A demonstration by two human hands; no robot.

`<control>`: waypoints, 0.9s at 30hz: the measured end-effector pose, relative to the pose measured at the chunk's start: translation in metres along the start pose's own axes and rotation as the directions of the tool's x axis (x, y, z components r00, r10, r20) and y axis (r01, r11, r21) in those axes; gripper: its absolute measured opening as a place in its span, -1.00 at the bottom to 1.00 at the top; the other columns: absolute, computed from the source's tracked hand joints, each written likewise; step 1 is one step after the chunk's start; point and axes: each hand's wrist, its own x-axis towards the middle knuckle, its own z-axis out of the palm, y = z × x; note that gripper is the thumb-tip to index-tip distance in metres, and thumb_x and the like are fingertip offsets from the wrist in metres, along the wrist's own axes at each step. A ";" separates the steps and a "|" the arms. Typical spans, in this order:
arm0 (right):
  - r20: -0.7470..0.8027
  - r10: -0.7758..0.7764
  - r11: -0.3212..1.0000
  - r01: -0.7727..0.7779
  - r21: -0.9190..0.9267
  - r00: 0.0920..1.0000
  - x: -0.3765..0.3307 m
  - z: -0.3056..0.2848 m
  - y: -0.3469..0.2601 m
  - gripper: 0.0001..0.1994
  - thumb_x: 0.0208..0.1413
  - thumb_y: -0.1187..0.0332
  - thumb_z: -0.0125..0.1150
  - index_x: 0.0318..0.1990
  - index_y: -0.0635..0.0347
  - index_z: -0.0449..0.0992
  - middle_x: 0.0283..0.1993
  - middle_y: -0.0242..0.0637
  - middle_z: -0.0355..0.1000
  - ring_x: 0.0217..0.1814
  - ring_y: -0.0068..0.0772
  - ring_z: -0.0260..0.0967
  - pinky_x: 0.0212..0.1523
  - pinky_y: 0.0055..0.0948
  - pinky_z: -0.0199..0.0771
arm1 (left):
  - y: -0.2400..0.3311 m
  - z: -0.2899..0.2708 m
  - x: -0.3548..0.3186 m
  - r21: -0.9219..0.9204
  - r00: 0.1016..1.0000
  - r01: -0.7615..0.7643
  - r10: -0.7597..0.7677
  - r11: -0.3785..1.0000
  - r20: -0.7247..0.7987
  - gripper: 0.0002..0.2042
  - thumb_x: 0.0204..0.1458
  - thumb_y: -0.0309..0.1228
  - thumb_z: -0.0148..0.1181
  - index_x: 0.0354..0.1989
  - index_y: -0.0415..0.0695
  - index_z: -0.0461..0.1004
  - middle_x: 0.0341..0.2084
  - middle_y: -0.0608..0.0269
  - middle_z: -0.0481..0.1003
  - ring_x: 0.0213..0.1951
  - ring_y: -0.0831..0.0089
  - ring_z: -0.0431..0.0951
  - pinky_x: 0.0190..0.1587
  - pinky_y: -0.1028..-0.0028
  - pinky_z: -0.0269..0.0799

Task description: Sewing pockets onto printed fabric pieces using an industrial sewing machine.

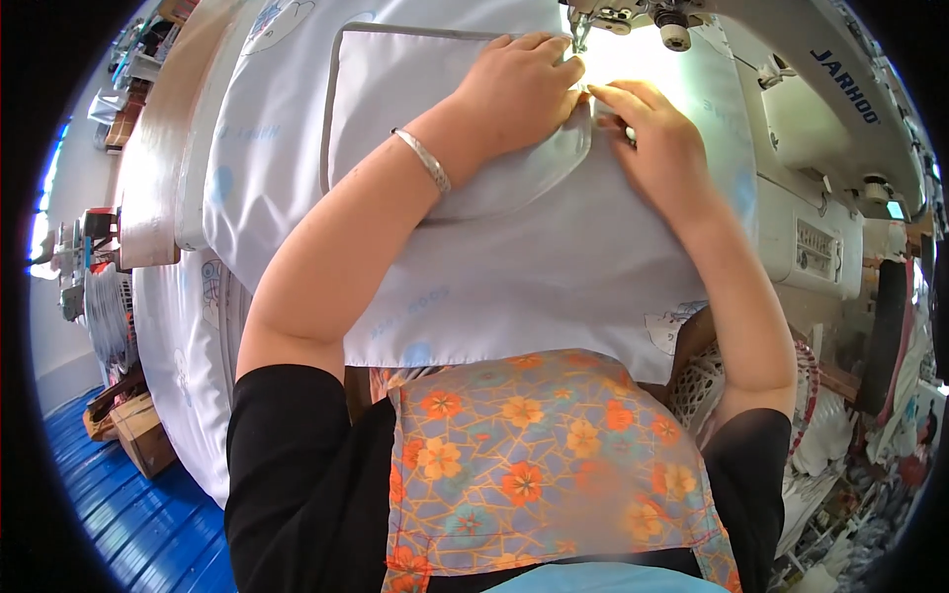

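A white fabric panel (395,89) with a grey bound edge and rounded corner lies on a larger white printed cloth (415,296). My left hand (519,89) rests on the panel, fingers stretched toward the sewing machine's presser foot (579,38). To its right, my right hand (657,138) pinches the panel's edge between thumb and fingertips, close to my left thumb. A small white spot shows under the right fingers; I cannot make out what it is. The needle area is bright with lamp light.
The sewing machine (820,79) arches over the far right. At left is a wooden table edge (153,148), with cardboard boxes (143,435) on a blue floor (119,514) below. A white openwork basket (697,385) stands beside my right arm. The printed cloth hangs over the left side.
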 end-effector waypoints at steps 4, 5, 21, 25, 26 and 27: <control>0.080 -0.057 0.998 0.054 0.039 0.995 -0.008 -0.005 -0.012 -0.68 -0.14 0.61 0.22 -0.16 0.12 0.56 -0.05 -0.34 0.48 -0.19 -0.24 0.50 -0.20 -0.41 0.53 | 0.003 -0.003 0.000 -0.003 0.981 0.049 -0.048 0.999 0.188 -0.71 0.13 -0.30 0.04 -0.05 -0.19 0.47 0.05 0.03 0.43 0.16 0.17 0.37 0.15 0.26 0.30; 0.096 -0.092 0.996 0.093 -0.005 0.991 -0.009 -0.005 -0.013 -0.67 -0.16 0.62 0.23 -0.17 0.13 0.55 -0.05 -0.34 0.48 -0.19 -0.25 0.51 -0.21 -0.40 0.54 | 0.005 -0.005 -0.002 0.001 0.995 0.028 -0.028 1.000 0.092 -0.71 0.11 -0.26 0.04 -0.09 -0.15 0.50 0.02 0.05 0.45 0.14 0.18 0.39 0.10 0.21 0.32; 0.029 -0.176 0.982 0.178 -0.066 0.984 -0.005 0.004 -0.004 -0.70 -0.21 0.65 0.23 -0.24 0.15 0.57 -0.11 -0.34 0.55 -0.22 -0.29 0.53 -0.25 -0.44 0.57 | -0.080 -0.117 -0.315 -0.408 0.112 0.836 -0.842 0.367 -0.527 -0.68 0.16 -0.32 0.12 -0.06 -0.34 0.45 -0.06 0.05 0.46 0.00 0.30 0.43 0.10 0.32 0.33; 0.020 -0.179 0.981 0.180 -0.067 0.984 0.001 0.004 -0.003 -0.71 -0.18 0.64 0.23 -0.24 0.14 0.56 -0.11 -0.35 0.55 -0.23 -0.27 0.53 -0.25 -0.43 0.56 | -0.098 -0.130 -0.375 -0.754 -0.170 0.631 -0.981 -0.183 0.096 -0.66 0.16 -0.30 0.14 -0.05 -0.34 0.41 -0.06 0.16 0.40 -0.10 0.50 0.39 -0.01 0.44 0.35; 0.033 -0.169 0.983 0.171 -0.071 0.985 0.002 0.003 -0.004 -0.72 -0.17 0.64 0.23 -0.23 0.15 0.56 -0.10 -0.34 0.54 -0.24 -0.27 0.53 -0.25 -0.43 0.56 | -0.100 -0.135 -0.375 -0.779 -0.092 0.617 -0.993 -0.113 0.072 -0.66 0.16 -0.30 0.14 -0.05 -0.34 0.41 -0.06 0.16 0.40 -0.10 0.50 0.39 -0.01 0.44 0.35; 0.049 -0.148 0.986 0.151 -0.068 0.988 0.002 0.002 -0.007 -0.72 -0.16 0.64 0.22 -0.23 0.15 0.56 -0.08 -0.33 0.53 -0.24 -0.26 0.53 -0.26 -0.43 0.56 | -0.102 -0.143 -0.368 -0.621 -0.043 0.784 -0.999 -0.028 -0.009 -0.64 0.14 -0.31 0.15 0.00 -0.33 0.39 -0.01 0.13 0.40 -0.06 0.43 0.41 0.02 0.43 0.35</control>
